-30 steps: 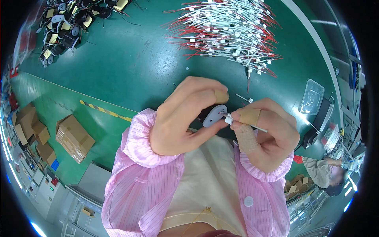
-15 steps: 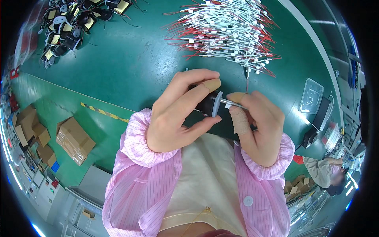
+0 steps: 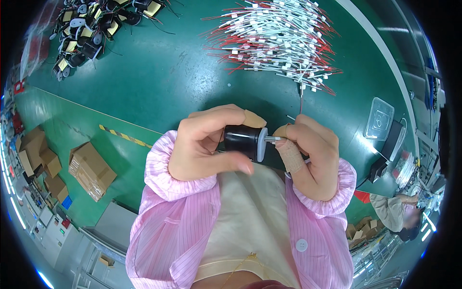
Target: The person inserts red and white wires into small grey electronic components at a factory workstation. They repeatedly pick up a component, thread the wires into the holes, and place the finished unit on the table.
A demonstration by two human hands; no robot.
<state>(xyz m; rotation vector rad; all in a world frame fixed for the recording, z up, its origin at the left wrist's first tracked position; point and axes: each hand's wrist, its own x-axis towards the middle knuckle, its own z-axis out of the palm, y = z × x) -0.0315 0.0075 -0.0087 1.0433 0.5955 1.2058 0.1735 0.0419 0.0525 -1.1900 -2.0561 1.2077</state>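
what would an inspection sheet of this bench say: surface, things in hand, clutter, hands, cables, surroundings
surface: green table, glossy
things in hand: black cylinder with grey disc at its right end; thin pale rod, its end at the disc
clutter: heap of red-and-white wires at the top; heap of black parts, upper left; clear plastic box, right
hands: left hand by the cylinder, hold unclear; right hand pinches the rod
cables: thin wires stick out of the black heap
surroundings: cardboard box on floor, left; another person, right
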